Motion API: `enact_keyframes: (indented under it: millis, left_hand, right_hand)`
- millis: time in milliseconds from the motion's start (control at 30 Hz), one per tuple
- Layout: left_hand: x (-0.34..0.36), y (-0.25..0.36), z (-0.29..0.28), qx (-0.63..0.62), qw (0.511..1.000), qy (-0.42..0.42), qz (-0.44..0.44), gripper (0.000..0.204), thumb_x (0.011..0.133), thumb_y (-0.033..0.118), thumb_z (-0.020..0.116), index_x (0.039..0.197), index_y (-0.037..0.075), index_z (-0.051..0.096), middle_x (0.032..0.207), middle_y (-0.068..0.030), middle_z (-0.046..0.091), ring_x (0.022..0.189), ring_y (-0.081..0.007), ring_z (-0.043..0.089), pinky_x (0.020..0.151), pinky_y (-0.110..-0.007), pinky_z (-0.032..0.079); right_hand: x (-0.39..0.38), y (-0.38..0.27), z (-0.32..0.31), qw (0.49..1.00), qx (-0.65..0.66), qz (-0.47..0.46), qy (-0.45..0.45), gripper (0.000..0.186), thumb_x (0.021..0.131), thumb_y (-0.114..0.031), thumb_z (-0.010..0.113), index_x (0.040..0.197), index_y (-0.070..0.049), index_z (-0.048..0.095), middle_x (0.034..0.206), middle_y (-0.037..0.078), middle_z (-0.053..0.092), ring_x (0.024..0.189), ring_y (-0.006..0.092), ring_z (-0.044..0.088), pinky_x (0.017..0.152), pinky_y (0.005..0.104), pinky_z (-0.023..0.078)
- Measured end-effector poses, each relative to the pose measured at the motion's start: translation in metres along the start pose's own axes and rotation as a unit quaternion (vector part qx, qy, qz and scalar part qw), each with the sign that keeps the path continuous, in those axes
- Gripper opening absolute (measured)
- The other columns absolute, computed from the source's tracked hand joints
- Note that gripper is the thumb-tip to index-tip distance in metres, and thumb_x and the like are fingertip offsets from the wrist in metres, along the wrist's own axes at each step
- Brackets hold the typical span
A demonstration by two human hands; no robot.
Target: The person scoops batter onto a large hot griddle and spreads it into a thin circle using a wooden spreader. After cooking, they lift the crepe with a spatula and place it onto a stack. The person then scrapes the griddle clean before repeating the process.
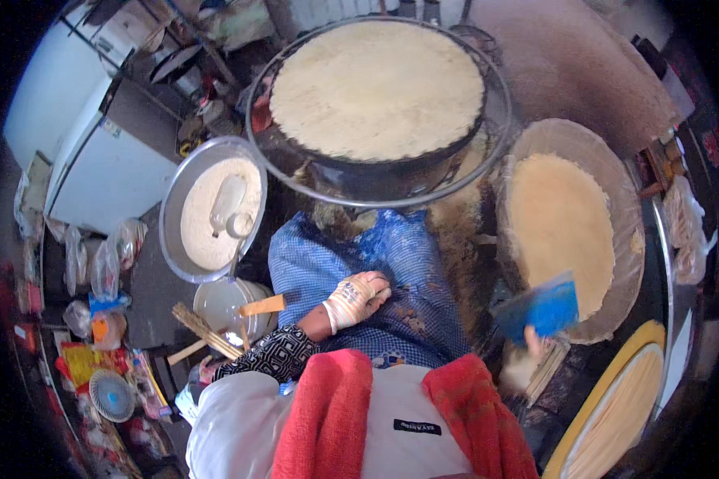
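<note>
My left hand [359,299], in a striped knit glove, rests on the blue checked apron [411,311] over my lap. Its fingers are curled in, and nothing shows between them. At the right, my right hand [531,347] is smeared by motion, but it grips a flat blue scraper [545,307]. The scraper is at the near edge of a plastic-lined basin [627,247] of beige batter [563,223]. In front of me, a wide round griddle [351,180] carries a thin pale sheet of batter [379,88] across nearly its whole top.
On the left stands a metal basin [176,231] of pale flour with a clear scoop [230,203]. Beside it is a white bucket [216,299] with wooden-handled tools and a straw brush [196,323]. Thin folded sheets lie on a yellow-rimmed round tray [571,435] at lower right.
</note>
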State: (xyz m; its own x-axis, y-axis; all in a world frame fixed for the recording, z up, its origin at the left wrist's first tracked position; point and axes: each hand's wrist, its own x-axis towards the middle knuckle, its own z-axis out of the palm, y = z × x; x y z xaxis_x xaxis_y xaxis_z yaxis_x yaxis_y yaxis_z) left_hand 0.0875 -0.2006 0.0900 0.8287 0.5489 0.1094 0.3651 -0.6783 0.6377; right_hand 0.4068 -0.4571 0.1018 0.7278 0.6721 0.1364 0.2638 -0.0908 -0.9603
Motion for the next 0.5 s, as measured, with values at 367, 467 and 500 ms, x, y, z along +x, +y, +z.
enact_keyframes:
  millis: [367, 467, 500]
  left_hand:
    - [-0.003, -0.008, -0.111, 0.03, 0.995, 0.089, -0.036, 0.028, 0.086, 0.014, 0.07, 0.111, 0.004, 0.063, 0.111, -0.0148, 0.064, 0.102, -0.0341, 0.063, 0.09, -0.043, 0.052]
    - [-0.029, -0.083, -0.142, 0.07, 0.983, 0.134, -0.103, 0.025, 0.087, 0.009, 0.068, 0.11, 0.003, 0.063, 0.11, -0.0159, 0.064, 0.103, -0.0351, 0.063, 0.091, -0.042, 0.052]
    - [-0.027, -0.101, -0.163, 0.108, 0.971, 0.159, -0.141, 0.028, 0.086, 0.008, 0.068, 0.113, 0.003, 0.061, 0.112, -0.0171, 0.063, 0.104, -0.0364, 0.062, 0.092, -0.042, 0.051]
  right_hand:
    - [0.235, -0.063, 0.314, 0.803, -0.264, -0.515, -0.142, 0.032, 0.066, -0.009, 0.066, 0.096, -0.016, 0.067, 0.099, 0.0, 0.068, 0.099, 0.0236, 0.062, 0.09, 0.0452, 0.042]
    - [0.237, -0.046, 0.306, 0.817, -0.305, -0.474, -0.123, 0.029, 0.067, -0.012, 0.063, 0.095, -0.017, 0.068, 0.098, 0.0, 0.068, 0.097, 0.0222, 0.063, 0.087, 0.0457, 0.041]
    - [0.237, -0.044, 0.311, 0.815, -0.301, -0.483, -0.11, 0.03, 0.066, -0.012, 0.064, 0.095, -0.017, 0.068, 0.098, -0.001, 0.069, 0.096, 0.0218, 0.064, 0.086, 0.045, 0.04]
